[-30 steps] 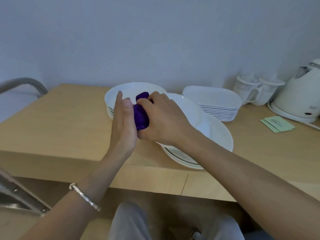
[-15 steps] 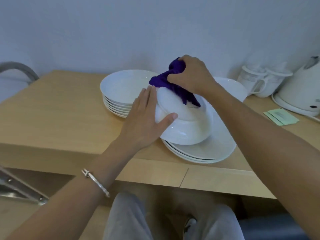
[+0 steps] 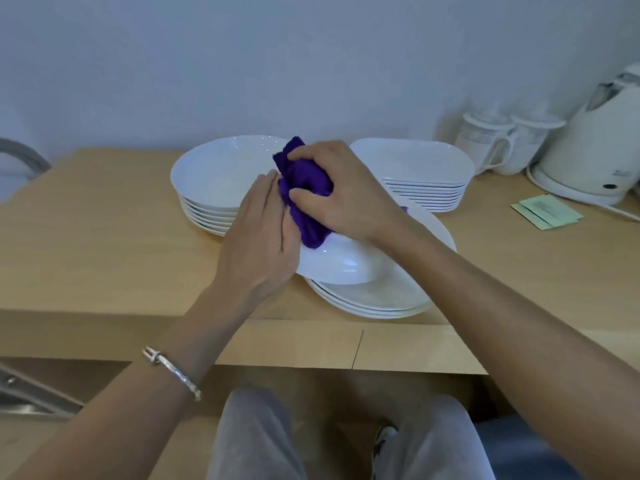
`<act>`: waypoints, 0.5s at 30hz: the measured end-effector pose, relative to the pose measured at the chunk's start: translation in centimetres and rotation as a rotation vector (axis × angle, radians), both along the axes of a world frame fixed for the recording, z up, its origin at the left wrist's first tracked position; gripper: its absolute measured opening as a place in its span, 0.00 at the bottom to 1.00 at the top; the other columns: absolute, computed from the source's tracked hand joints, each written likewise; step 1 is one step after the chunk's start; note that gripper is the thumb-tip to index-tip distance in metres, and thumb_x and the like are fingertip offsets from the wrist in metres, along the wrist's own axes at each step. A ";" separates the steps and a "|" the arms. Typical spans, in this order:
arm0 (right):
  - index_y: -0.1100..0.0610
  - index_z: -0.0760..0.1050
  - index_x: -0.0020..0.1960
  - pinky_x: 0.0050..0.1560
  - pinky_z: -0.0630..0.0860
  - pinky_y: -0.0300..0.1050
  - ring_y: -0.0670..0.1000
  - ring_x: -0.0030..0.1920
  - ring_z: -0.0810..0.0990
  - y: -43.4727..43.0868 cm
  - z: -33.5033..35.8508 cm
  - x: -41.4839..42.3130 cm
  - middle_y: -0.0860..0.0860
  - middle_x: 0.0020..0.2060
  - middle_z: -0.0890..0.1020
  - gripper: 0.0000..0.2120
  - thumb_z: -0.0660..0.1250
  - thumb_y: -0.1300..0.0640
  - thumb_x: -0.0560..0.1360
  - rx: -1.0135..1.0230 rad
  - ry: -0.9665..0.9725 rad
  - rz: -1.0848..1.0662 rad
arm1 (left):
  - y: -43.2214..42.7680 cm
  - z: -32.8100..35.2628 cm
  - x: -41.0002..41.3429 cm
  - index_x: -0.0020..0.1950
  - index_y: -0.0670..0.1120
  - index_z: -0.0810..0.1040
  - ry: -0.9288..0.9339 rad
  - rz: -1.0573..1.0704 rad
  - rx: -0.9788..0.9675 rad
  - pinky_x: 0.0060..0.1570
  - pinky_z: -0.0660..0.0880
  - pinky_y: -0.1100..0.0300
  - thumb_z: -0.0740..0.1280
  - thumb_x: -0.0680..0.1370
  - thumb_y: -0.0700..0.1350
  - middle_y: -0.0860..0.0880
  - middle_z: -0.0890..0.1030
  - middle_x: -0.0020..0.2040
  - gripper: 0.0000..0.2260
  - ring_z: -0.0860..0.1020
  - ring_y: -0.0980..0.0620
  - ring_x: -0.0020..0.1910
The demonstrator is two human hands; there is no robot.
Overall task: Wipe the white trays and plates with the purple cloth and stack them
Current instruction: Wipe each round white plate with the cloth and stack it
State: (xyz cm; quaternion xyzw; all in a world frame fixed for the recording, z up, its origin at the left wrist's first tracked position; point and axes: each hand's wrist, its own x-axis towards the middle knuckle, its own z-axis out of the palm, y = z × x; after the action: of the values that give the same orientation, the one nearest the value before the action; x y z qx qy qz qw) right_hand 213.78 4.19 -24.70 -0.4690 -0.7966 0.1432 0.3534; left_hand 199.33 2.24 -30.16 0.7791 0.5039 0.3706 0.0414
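Since 0.5 s ago: the right hand (image 3: 346,195) with the purple cloth (image 3: 304,188) shifts from the far side of the upturned bowl (image 3: 346,265) to its left flank — now against the left hand (image 3: 259,244), whose thumb no longer spreads across the wall.

Table (image 3: 104,254): light wood-grain top; the front edge band has one vertical seam.

Reference item: stack of rectangular trays (image 3: 424,188), white with rounded corners, several high, at the back of the top.

- Left of the trays, well apart: stack of deep round plates (image 3: 211,181), white, several high.
- In front of the trays, just beside them, near the table's front edge: stack of flat round plates (image 3: 374,299), white, at least three rims visible.
- Right of the trays, just beside them: two lidded mugs (image 3: 485,143), white, side by side.
- Further right, beyond the mugs: kettle (image 3: 588,150), cream, seated on its base; cord (image 3: 623,212) runs off right.
- Right and forward of the trays: green paper packets (image 3: 547,211), lying flat and overlapped.
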 end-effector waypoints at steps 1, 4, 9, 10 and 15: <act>0.53 0.76 0.58 0.54 0.70 0.40 0.48 0.53 0.74 0.7 0.2 0.1 0.50 0.53 0.78 0.16 0.66 0.53 0.71 0.009 0.006 -0.027 | -0.1 0.0 0.1 0.72 0.36 0.65 0.016 0.024 0.007 0.73 0.59 0.49 0.46 0.78 0.50 0.39 0.67 0.71 0.27 0.64 0.43 0.72; 0.54 0.76 0.58 0.54 0.71 0.44 0.52 0.52 0.76 2.1 1.0 1.7 0.52 0.52 0.79 0.15 0.66 0.58 0.72 0.010 0.027 -0.145 | -0.6 0.1 0.2 0.73 0.36 0.63 0.042 0.110 0.012 0.72 0.54 0.60 0.44 0.78 0.53 0.40 0.64 0.74 0.30 0.61 0.45 0.74; 0.49 0.74 0.62 0.59 0.71 0.47 0.51 0.55 0.75 1.7 0.0 4.9 0.49 0.55 0.78 0.18 0.67 0.56 0.71 -0.055 0.041 -0.323 | -0.6 0.5 0.5 0.72 0.35 0.65 0.036 0.131 0.041 0.69 0.55 0.62 0.45 0.77 0.53 0.39 0.66 0.73 0.31 0.63 0.44 0.73; 0.48 0.74 0.61 0.59 0.71 0.46 0.51 0.55 0.75 1.0 -0.2 5.2 0.48 0.54 0.78 0.18 0.67 0.56 0.71 -0.062 0.054 -0.338 | -0.6 0.6 0.5 0.72 0.35 0.65 0.039 0.130 0.035 0.69 0.54 0.63 0.45 0.77 0.53 0.39 0.65 0.73 0.31 0.62 0.44 0.73; 0.48 0.79 0.53 0.54 0.73 0.40 0.45 0.49 0.77 -3.3 -0.4 3.3 0.44 0.48 0.81 0.16 0.69 0.60 0.67 -0.046 0.133 -0.167 | -0.4 0.2 0.3 0.72 0.35 0.65 0.044 0.132 0.034 0.71 0.54 0.61 0.45 0.77 0.52 0.39 0.66 0.73 0.30 0.63 0.44 0.73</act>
State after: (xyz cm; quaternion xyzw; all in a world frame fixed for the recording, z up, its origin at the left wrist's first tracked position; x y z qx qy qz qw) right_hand 217.06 0.86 -25.05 -0.5313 -0.7261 0.1620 0.4053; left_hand 199.58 1.80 -30.00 0.7529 0.5484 0.3637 -0.0074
